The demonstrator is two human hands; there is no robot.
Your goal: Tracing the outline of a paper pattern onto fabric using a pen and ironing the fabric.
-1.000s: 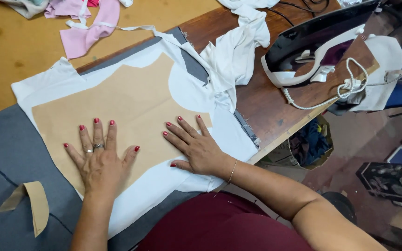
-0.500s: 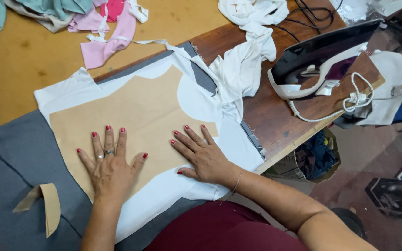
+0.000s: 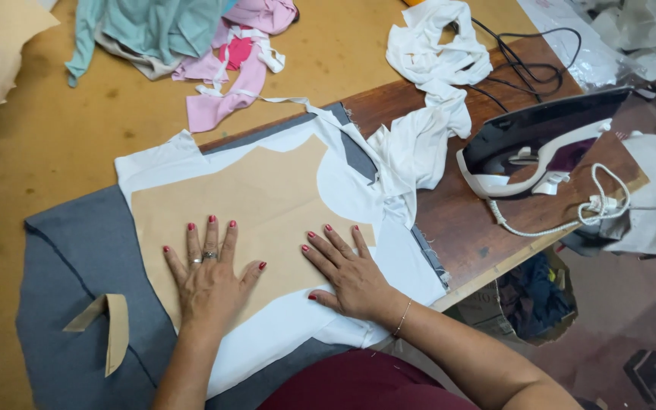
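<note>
Pressing flat, the left hand (image 3: 208, 282) and right hand (image 3: 347, 269) lay open, grasping nothing, on the tan paper pattern (image 3: 260, 209) over white fabric (image 3: 389, 262).

Wooden table (image 3: 55, 144) under grey cloth (image 3: 77, 250), fabric scraps (image 3: 191, 45), iron (image 3: 540, 144).

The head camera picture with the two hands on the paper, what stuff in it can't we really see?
- Head view: the tan paper pattern under the left hand and right hand is hidden by them.
- The grey cloth runs off the bottom edge.
- The iron: its far side is out of sight.
- The bag under the table is dark; its contents are unclear.
</note>
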